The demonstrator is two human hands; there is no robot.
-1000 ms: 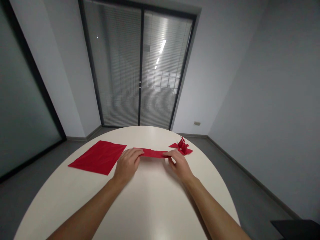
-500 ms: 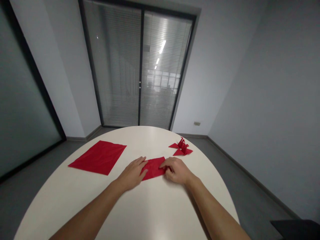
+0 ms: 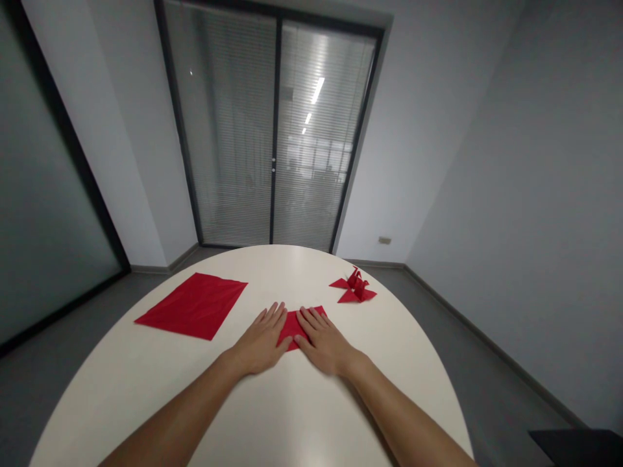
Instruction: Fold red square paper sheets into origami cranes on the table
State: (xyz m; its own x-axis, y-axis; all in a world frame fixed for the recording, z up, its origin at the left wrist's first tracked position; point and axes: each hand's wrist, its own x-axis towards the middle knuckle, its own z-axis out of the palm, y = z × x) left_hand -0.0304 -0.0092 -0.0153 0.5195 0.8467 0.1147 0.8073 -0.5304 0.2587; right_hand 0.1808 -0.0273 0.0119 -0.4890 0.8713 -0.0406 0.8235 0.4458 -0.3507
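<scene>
Round white worktop [image 3: 292, 415] nearest. I have both hands palm-down on the red folded paper [image 3: 293, 324] before me: left hand [image 3: 263, 340] over its left end, right hand [image 3: 325, 344] over its right, fingers extended, slightly parted, gripping nothing. Red sheet [image 3: 195, 305] flat to my left; red origami [image 3: 358, 292] right, farther out. Beyond: blinds [image 3: 311, 201], pale walls [image 3: 438, 117].
</scene>
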